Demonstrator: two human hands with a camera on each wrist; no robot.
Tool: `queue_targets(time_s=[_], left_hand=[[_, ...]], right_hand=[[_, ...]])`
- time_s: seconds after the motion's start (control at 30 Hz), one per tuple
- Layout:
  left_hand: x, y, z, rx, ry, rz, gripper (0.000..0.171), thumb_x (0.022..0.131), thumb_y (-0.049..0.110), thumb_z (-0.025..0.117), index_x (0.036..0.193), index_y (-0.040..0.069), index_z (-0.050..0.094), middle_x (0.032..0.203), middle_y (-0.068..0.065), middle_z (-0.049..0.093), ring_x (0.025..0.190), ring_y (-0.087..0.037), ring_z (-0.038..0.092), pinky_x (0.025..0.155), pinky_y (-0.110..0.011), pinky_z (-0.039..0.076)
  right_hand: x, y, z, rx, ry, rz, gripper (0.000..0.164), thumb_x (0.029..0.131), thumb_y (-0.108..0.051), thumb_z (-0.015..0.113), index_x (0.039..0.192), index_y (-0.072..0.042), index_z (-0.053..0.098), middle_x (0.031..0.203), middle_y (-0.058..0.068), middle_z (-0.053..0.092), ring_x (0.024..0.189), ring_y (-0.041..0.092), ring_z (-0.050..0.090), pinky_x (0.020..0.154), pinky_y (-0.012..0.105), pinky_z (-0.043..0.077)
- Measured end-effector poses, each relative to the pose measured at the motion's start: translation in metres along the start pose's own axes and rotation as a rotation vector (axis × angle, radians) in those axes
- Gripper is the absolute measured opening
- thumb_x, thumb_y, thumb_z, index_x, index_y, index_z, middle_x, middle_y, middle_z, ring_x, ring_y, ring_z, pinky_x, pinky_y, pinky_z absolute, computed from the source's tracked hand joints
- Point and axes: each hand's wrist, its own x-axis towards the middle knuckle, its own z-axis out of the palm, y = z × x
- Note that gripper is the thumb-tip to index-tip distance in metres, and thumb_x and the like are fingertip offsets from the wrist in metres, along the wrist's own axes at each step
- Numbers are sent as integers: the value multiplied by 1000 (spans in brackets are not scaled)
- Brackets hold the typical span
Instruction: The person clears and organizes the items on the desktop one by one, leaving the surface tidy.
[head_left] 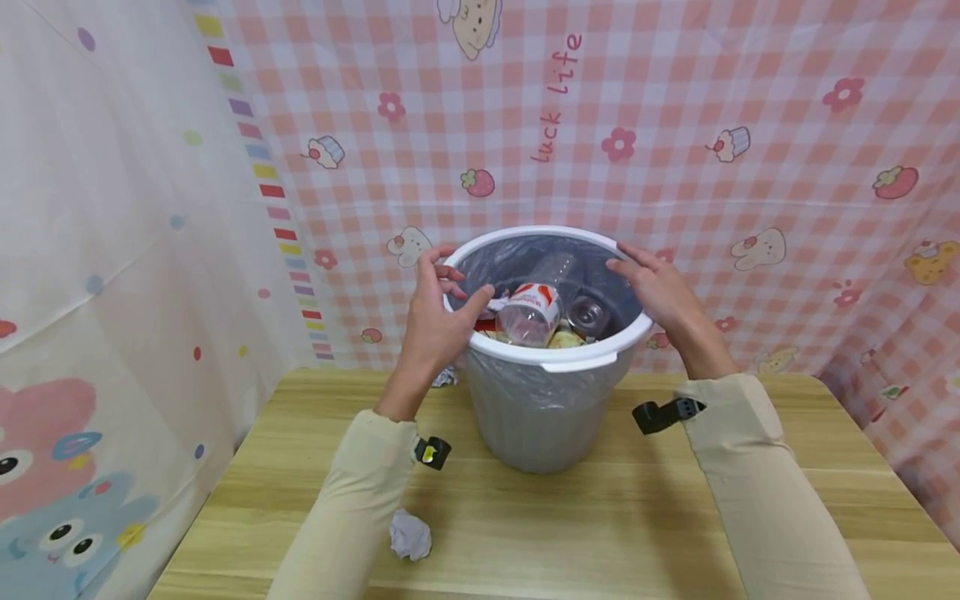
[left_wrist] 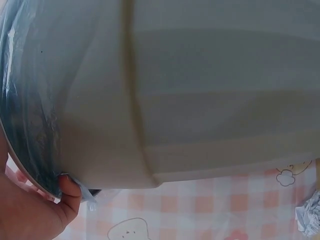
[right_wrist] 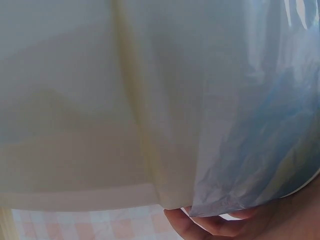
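Note:
A grey trash can [head_left: 540, 425] with a white rim ring [head_left: 577, 357] stands upright on the table, lined with a clear plastic bag [head_left: 487, 265]. Inside lie a clear plastic cup [head_left: 531, 317] with a red and white label and other clear plastic pieces [head_left: 588, 317]. My left hand [head_left: 438, 325] grips the rim's left side, its thumb over the edge. Opposite, my right hand [head_left: 663, 292] holds the right side of the rim. Both wrist views show the can's wall [left_wrist: 210, 100] close up; fingers [right_wrist: 220, 225] curl by the bag's edge in the right one.
A crumpled white paper ball [head_left: 410, 536] lies on the wooden table [head_left: 585, 533] near my left sleeve. Another crumpled piece [head_left: 446, 377] sits behind my left wrist, beside the can. A pink checked cloth [head_left: 525, 108] hangs just behind the table, with a white patterned cloth [head_left: 135, 200] at left.

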Motion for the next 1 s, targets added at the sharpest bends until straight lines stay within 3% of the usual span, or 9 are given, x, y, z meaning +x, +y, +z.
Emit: queue_targets(time_s=[0.33, 0.67, 0.83, 1.0], left_hand=[[0, -1, 1, -29, 8, -1, 66, 89, 28, 72, 142, 14, 36, 119, -15, 53, 98, -20, 53, 84, -40, 44], [-5, -2, 1, -114, 49, 16, 56, 90, 22, 71, 136, 10, 42, 109, -4, 54, 95, -18, 56, 89, -39, 44], [-6, -1, -1, -158, 41, 36, 53, 90, 17, 69, 135, 10, 43, 116, -9, 54, 101, -19, 58, 92, -39, 45], [-9, -2, -7, -176, 77, 33, 51, 89, 15, 69, 134, 9, 45, 126, -15, 52, 108, -21, 56, 85, -36, 44]], right_hand=[[-1, -1, -1, 11, -17, 4, 64, 100, -46, 47, 157, -25, 27, 161, 17, 27, 142, 36, 34, 113, 49, 34], [-2, 0, 0, 19, -33, 21, 65, 100, -48, 47, 157, -26, 27, 161, 17, 25, 140, 36, 38, 108, 47, 40], [-2, 1, -2, -5, -28, 14, 65, 100, -49, 46, 158, -27, 25, 162, 16, 23, 140, 37, 37, 108, 49, 40], [-2, 1, -1, -4, -29, 14, 65, 100, -49, 46, 157, -27, 26, 163, 15, 22, 142, 36, 35, 110, 48, 38]])
